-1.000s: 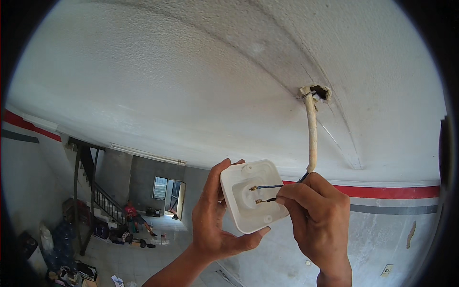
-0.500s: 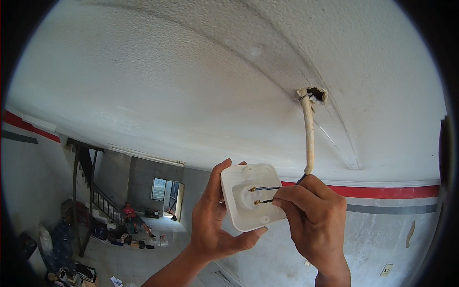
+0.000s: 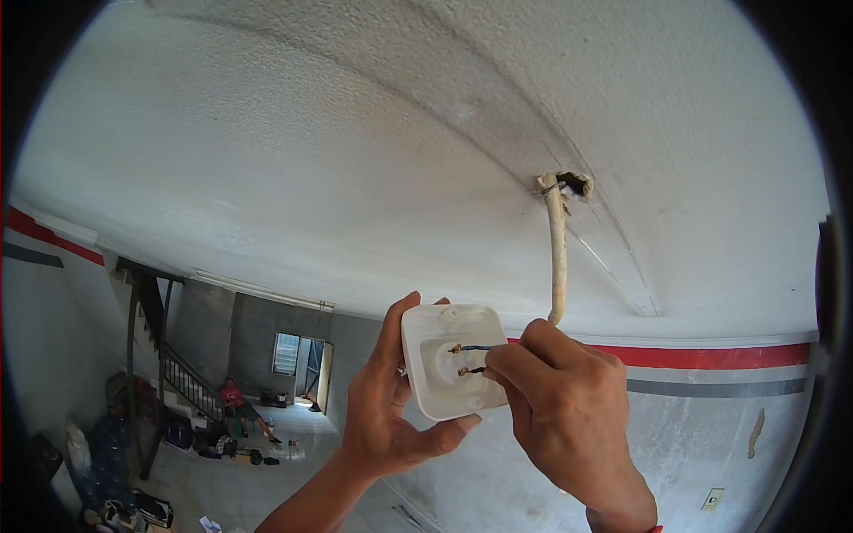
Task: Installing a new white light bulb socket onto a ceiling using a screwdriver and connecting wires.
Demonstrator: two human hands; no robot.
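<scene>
A white, square plastic box with rounded corners [image 3: 433, 397] is held by its edge in my left hand [image 3: 378, 413], fingers behind it and thumb along the lower rim. Its hollow side faces me. My right hand [image 3: 569, 395] pinches two thin dark wires [image 3: 480, 347] just in front of the box's right side. Their bare, brass-coloured ends lie over the hollow; I cannot tell whether they touch it. A thick, off-white cable [image 3: 558, 253] hangs from a rough hole [image 3: 577, 185] in the ceiling down to my right hand, which hides its lower end.
The textured ceiling [image 3: 311, 169] spreads overhead. Behind my hands is a wall with a red stripe [image 3: 711, 357] and a switch plate [image 3: 713, 499]. Far below at left, a person [image 3: 235, 400] sits near a staircase [image 3: 182, 373], with bags and clutter around on the tiled floor.
The whole scene has shifted slightly left in view. My right hand has turned a little and its fingertips sit closer to the wire ends. The left hand keeps its hold on the box.
</scene>
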